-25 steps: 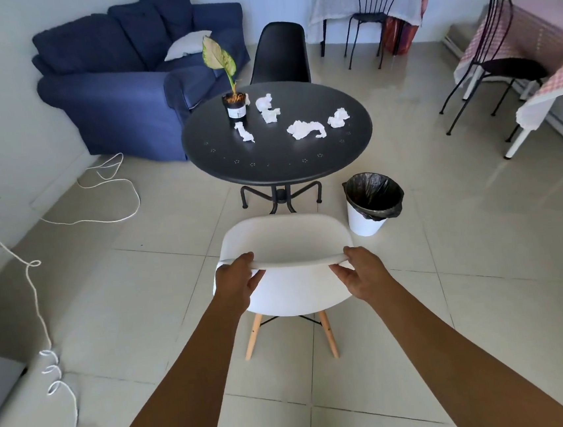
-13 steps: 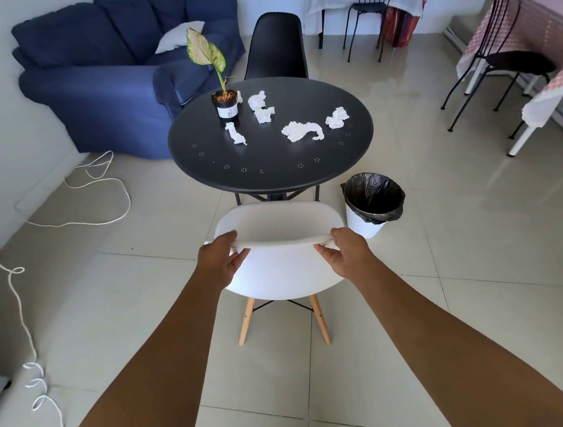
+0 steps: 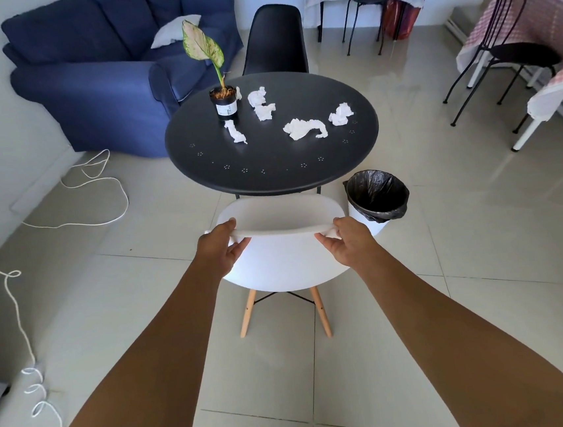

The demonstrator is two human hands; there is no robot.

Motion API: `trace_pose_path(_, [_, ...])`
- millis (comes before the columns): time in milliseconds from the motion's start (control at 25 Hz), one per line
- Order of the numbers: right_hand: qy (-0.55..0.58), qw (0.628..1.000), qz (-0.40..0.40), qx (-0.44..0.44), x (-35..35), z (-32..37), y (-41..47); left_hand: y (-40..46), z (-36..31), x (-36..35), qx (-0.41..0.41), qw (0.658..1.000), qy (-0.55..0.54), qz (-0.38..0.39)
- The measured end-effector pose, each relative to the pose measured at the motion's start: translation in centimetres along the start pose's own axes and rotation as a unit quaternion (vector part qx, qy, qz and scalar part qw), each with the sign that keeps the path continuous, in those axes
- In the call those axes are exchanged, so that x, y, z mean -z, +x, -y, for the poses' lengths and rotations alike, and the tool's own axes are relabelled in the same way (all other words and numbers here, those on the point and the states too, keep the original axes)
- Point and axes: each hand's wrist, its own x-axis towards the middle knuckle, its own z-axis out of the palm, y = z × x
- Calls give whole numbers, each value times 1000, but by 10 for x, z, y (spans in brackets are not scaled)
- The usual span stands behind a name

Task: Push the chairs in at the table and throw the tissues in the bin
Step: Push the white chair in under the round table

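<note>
Both hands grip the top edge of the white chair's (image 3: 283, 244) backrest: the left hand (image 3: 219, 246) is closed over its left corner, the right hand (image 3: 348, 241) over its right corner, fingers curled over the rim and thumbs behind. The chair's seat is hidden under the near edge of the round black table (image 3: 269, 173) just beyond the hands; its wooden legs show below the wrists.

On the table, past the hands, lie five crumpled tissues (image 3: 304, 129), scattered across the far half. To their left stands a potted plant (image 3: 224, 101) in a black pot with a white label; there is print on the label, but it is too small to read.

The bin (image 3: 376, 197), white with a black liner, stands on the floor just beyond the right hand, beside the chair's right corner and near the table's edge. A black chair (image 3: 273, 38) sits at the far side of the table, its seat apparently tucked under, though the tabletop hides it.

Beyond the left hand are a blue sofa (image 3: 105, 75) and a white cord (image 3: 99, 196) looping over the tiled floor. Far off to the right stand wire chairs (image 3: 512, 50) and covered tables.
</note>
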Motion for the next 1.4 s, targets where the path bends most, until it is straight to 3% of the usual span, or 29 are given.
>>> trace_pose_path(120, [-11,999,4,31,-6,1,10,3,-4,-2,1,1000,13,-4])
trace_pose_path(200, [73,997,21,-7,-6,5,4,2,-6,-2,3,1000,14,-8])
trace_pose_path(280, [61,998,18,10,2,1,-2,-2,-6,-2,11,999,46,-17])
trace_pose_path(480, [-80,994,-25,76,27,-12,-30,-29,-1,6,-21,964,260,-53])
trace_pose_path(680, [-221,959,-40,172,61,-55,-90,-98,29,23,-60,947,313,-41])
trace_pose_path(960, [-187,961,-63,195,139,-148,-184,-185,117,69,-154,910,385,-10])
trace_pose_path(1120, [-156,965,-105,183,201,-184,-215,-209,155,53,-164,892,417,63])
trace_pose_path(1200, [-183,959,-141,163,241,-202,-222,-215,184,37,-158,861,469,113])
trace_pose_path(1280, [-227,950,-176,124,286,-219,-225,-215,220,17,-144,808,552,148])
trace_pose_path(1400, [-295,932,-201,64,358,-246,-228,-217,279,-17,-132,677,696,200])
